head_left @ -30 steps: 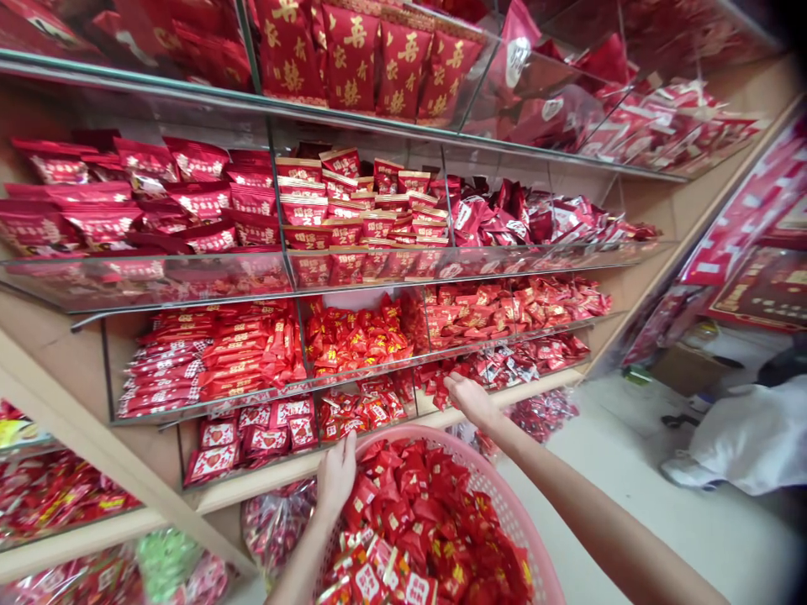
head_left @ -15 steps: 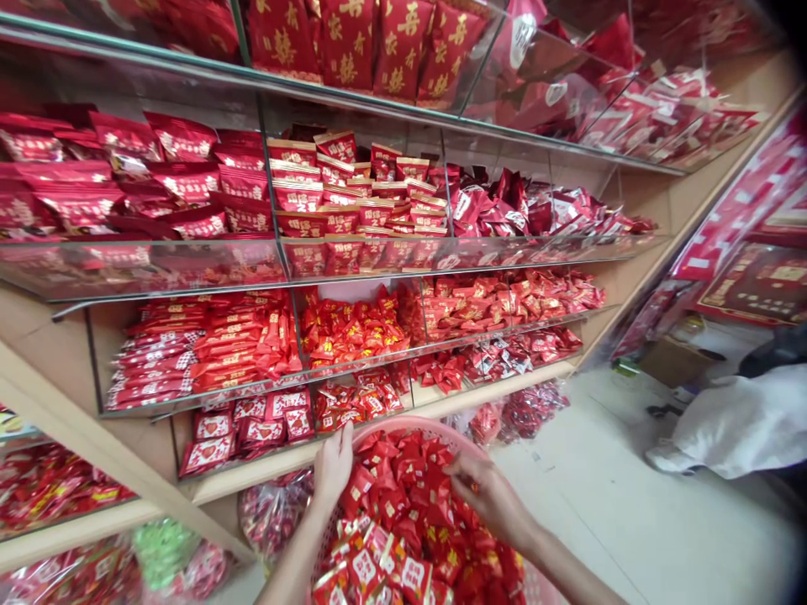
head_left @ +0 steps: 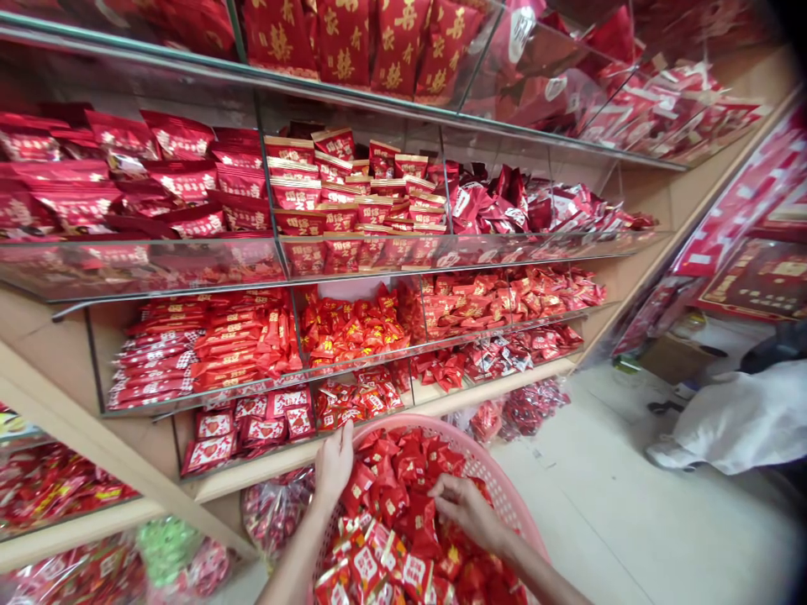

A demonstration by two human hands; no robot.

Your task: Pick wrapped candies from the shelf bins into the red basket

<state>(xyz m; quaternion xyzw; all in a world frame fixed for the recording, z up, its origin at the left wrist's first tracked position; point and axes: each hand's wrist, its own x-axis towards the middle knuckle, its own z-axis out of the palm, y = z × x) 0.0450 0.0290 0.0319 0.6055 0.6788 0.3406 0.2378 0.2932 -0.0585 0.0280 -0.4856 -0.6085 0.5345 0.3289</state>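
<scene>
Shelves (head_left: 277,467) border pale floor (head_left: 598,496); left hand (head_left: 334,466) clasps basket (head_left: 504,490) rim; whether right hand's (head_left: 470,508) grip holds a packet (head_left: 420,523), I cannot tell.

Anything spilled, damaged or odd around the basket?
Nothing looks plainly spilled or torn around the round pink perforated plastic basket. The pale green bagged bundle, low at left, looks odd only by colour among red ones. Small marks on the pale tiled floor are too tiny to identify.

- The head camera is looking forward and down from the wearer's head.
- It is facing the shelves (head_left: 271,466) from nearby.
- It is viewing the pink basket (head_left: 510,496) from close above.
</scene>
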